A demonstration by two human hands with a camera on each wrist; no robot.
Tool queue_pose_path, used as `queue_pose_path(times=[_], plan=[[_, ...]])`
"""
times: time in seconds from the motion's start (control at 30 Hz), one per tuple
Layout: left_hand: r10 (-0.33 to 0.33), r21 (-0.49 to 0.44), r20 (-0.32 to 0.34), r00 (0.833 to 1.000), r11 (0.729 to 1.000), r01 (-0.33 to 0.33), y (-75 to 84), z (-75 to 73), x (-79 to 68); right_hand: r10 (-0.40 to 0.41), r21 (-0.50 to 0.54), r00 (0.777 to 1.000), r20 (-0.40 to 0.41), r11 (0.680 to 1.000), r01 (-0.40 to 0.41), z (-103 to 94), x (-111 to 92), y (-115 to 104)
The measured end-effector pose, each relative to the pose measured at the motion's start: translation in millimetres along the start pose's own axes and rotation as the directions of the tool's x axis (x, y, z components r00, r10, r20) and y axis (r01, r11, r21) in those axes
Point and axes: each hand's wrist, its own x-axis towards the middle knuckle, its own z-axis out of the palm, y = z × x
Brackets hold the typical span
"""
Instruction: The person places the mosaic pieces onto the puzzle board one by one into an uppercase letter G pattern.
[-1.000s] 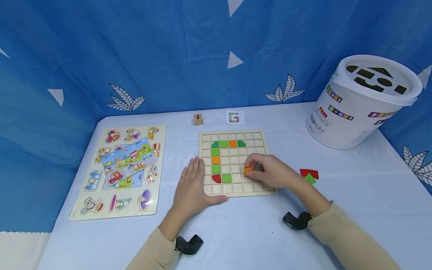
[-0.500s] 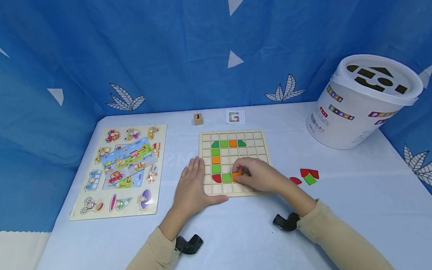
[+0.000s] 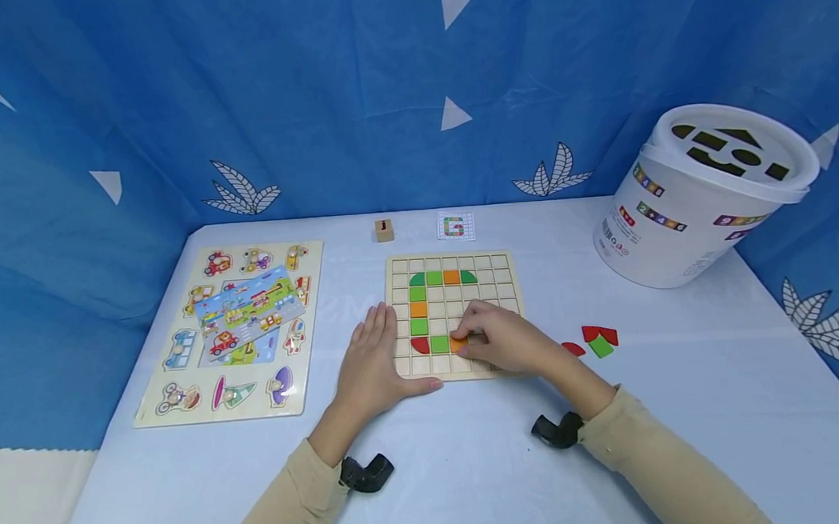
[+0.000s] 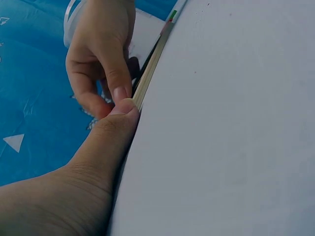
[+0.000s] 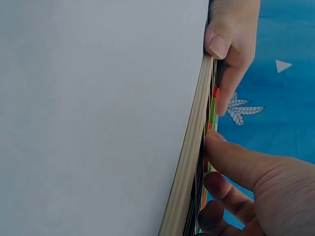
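Note:
A wooden grid board point(image 3: 489, 291) lies flat on the table. Coloured tiles fill some cells along its top row, left column and a lower row. In that lower row, my right hand point(image 3: 505, 338) pinches an orange square tile point(image 3: 457, 345) between thumb and index finger, right beside a green square tile point(image 3: 440, 344). Left of the green one sits a red quarter-round tile point(image 3: 421, 345). My left hand point(image 3: 372, 373) rests against the board's left side, fingers straight, thumb at the front edge. In the right wrist view the right thumb point(image 5: 231, 152) partly hides the tiles.
Loose red point(image 3: 573, 349) and green tiles point(image 3: 601, 347) lie right of the board. A pattern card point(image 3: 456, 227) and a letter cube point(image 3: 385, 231) are behind it. A white bucket point(image 3: 678, 238) stands at back right, a vehicle puzzle board point(image 3: 147, 407) at left.
My right hand has moved left with the orange tile, down to the cell beside the green one. A loose red tile came into sight behind the wrist. The left hand stays still.

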Motion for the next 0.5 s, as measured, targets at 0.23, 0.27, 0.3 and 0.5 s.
queue_pose_path(times=[0.23, 0.27, 0.3, 0.5], plan=[[-0.009, -0.005, 0.008, 1.0, 1.0, 0.009, -0.3, 0.7, 0.7, -0.023, -0.004, 1.0, 0.016, 1.0, 0.023, -8.9, -6.5, 0.0], [-0.009, -0.009, 0.008, 1.0, 1.0, 0.009, -0.3, 0.9, 0.8, -0.018, -0.007, 1.0, 0.013, 1.0, 0.018, -11.1, -8.3, 0.8], [-0.009, -0.012, 0.008, 1.0, 1.0, 0.009, -0.4, 1.0, 0.8, -0.01, -0.009, 1.0, 0.009, 1.0, 0.01, -13.7, -10.1, 1.8], [-0.009, -0.015, 0.015, 1.0, 1.0, 0.01, 0.3, -0.2, 0.8, 0.073, -0.024, 0.997, -0.021, 0.997, -0.073, -34.0, -25.4, 20.2]])
